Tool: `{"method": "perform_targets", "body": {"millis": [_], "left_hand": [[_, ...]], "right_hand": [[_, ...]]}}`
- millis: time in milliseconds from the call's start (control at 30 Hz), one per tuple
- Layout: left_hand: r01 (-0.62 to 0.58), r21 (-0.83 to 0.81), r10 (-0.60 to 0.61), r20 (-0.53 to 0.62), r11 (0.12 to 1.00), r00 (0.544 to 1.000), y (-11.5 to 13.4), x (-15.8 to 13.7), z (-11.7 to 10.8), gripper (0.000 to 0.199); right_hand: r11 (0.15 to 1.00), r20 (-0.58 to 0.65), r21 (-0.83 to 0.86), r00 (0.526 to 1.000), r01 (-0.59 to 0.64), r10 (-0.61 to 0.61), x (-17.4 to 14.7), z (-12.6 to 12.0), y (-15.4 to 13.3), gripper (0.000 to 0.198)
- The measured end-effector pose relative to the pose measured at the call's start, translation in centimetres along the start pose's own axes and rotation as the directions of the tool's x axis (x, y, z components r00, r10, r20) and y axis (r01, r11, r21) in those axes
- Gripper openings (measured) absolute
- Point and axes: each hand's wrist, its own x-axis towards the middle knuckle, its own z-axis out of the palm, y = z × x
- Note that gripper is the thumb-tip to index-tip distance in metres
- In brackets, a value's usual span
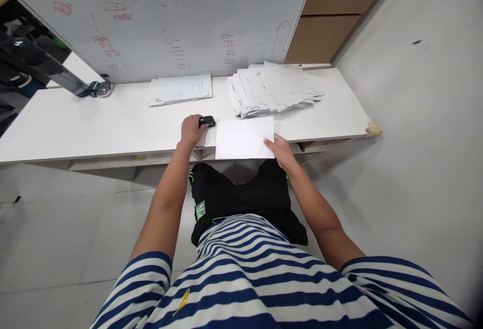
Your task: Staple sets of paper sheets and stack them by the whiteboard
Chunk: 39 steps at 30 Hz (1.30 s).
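My left hand point(192, 130) is closed around a black stapler point(207, 121) at the front part of the white table. The stapler's free end points right, toward a blank white sheet of paper point(243, 138). With thumb on top, my right hand point(281, 150) pinches that paper at its right edge. The paper's lower edge hangs over the table's front edge, and a small gap parts it from the stapler. Whether it is one sheet or several, I cannot tell.
A messy pile of papers point(269, 90) lies behind the sheet, and a neater paper stack point(181, 89) lies to its left. A whiteboard point(181, 22) stands along the back of the table point(94, 128). A clear bottle-like object point(68, 75) leans at the far left.
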Motion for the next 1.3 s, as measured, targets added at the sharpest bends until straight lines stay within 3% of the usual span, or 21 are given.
{"method": "perform_targets", "body": {"millis": [167, 533, 767, 867, 967, 1033, 1100, 1233, 1300], "left_hand": [[-0.083, -0.060, 0.083, -0.008, 0.995, 0.997, -0.4, -0.6, 0.2, 0.032], [-0.083, -0.142, 0.083, -0.005, 0.986, 0.997, 0.5, -2.1, 0.3, 0.035], [-0.031, -0.154, 0.053, 0.143, 0.988, 0.988, 1.5, -1.9, -1.2, 0.042], [0.058, -0.194, -0.019, 0.199, 0.979, 0.980, 2.3, -0.7, -1.9, 0.047], [0.209, -0.335, -0.191, 0.086, 0.919, 0.978, 3.7, 1.1, -1.8, 0.052], [0.344, -0.412, -0.367, 0.025, 0.844, 0.930, 4.7, 2.0, -1.2, 0.050], [0.430, -0.382, -0.469, -0.011, 0.818, 0.883, 5.6, 2.5, -0.3, 0.047], [0.362, -0.220, -0.395, -0.130, 0.906, 0.910, 5.9, 2.5, 1.5, 0.048], [0.354, -0.226, -0.386, -0.118, 0.908, 0.915, 5.7, 2.5, 2.0, 0.053]], "right_hand": [[1.000, -0.007, -0.021, 1.000, -0.017, 0.017, 0.7, 0.2, 0.4, 0.053], [0.997, 0.014, -0.011, 0.997, -0.072, 0.072, 1.8, 1.3, 2.4, 0.058], [0.995, 0.053, -0.074, 0.996, -0.063, 0.068, 1.7, 3.0, 2.8, 0.061], [0.991, 0.041, -0.085, 0.994, -0.098, 0.102, 1.4, 2.7, 3.1, 0.062], [0.991, 0.050, -0.094, 0.994, -0.092, 0.097, 1.2, 2.4, 3.3, 0.064], [0.992, 0.052, -0.099, 0.995, -0.079, 0.084, 1.1, 2.4, 3.4, 0.063], [0.992, 0.044, -0.095, 0.995, -0.085, 0.089, 1.0, 2.4, 3.4, 0.061], [0.992, 0.048, -0.083, 0.994, -0.094, 0.098, 1.0, 2.6, 3.0, 0.058], [0.993, 0.045, -0.084, 0.995, -0.083, 0.087, 1.0, 2.7, 2.8, 0.057]]}}
